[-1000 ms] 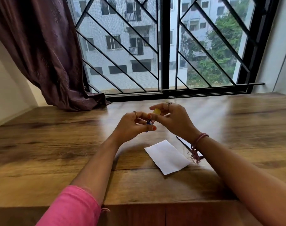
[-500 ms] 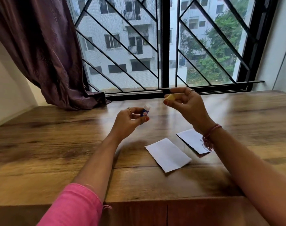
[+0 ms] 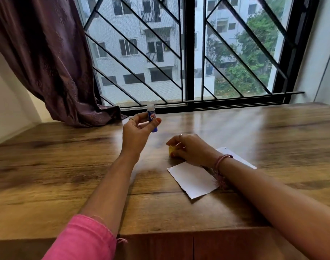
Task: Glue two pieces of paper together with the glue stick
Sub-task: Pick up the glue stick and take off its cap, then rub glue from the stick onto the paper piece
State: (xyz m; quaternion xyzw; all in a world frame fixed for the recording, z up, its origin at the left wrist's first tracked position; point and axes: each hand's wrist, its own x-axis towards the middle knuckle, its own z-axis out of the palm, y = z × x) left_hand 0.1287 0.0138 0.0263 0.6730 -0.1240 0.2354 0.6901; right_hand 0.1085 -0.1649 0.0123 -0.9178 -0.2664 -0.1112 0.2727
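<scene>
Left hand (image 3: 137, 131) is up off the wooden table (image 3: 66, 166), thumb and fingertips pinching the small blue glue stick (image 3: 152, 119) upright, its pale uncapped tip clear above the fingers. Right hand (image 3: 190, 149) sits low on the table, fingers curled around the little yellow cap (image 3: 172, 150). The nearer white paper rectangle (image 3: 193, 178) lies flat just beside that wrist; the second white sheet (image 3: 235, 158) peeks out behind the forearm.

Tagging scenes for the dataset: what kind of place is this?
Probably a home, an upper-floor flat: a wooden table against a barred window, a curtain at its side, and apartment blocks outside.
</scene>
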